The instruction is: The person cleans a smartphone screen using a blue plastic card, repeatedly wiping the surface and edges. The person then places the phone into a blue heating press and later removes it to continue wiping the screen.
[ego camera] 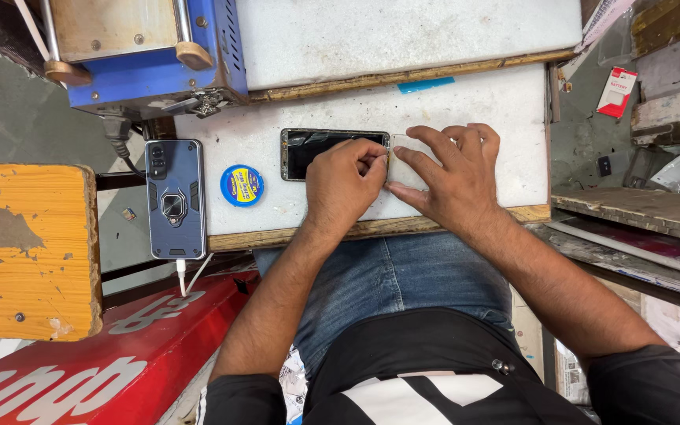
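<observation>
Just left of the frame's centre, your left hand (345, 175) was curled shut in a pinching grip at the right end of the dark-screened phone (320, 149) lying flat on the white tabletop (474, 102), seemingly gripping something too small to make out. Your right hand (446, 173) lay open, fingers spread and pressed down just beside that end, apparently to steady the work. Further left, a round blue-and-yellow tin (242, 186) sat near the phone, and a second phone in a rugged grey case (175, 198) rested at the tabletop's edge, cable attached.
</observation>
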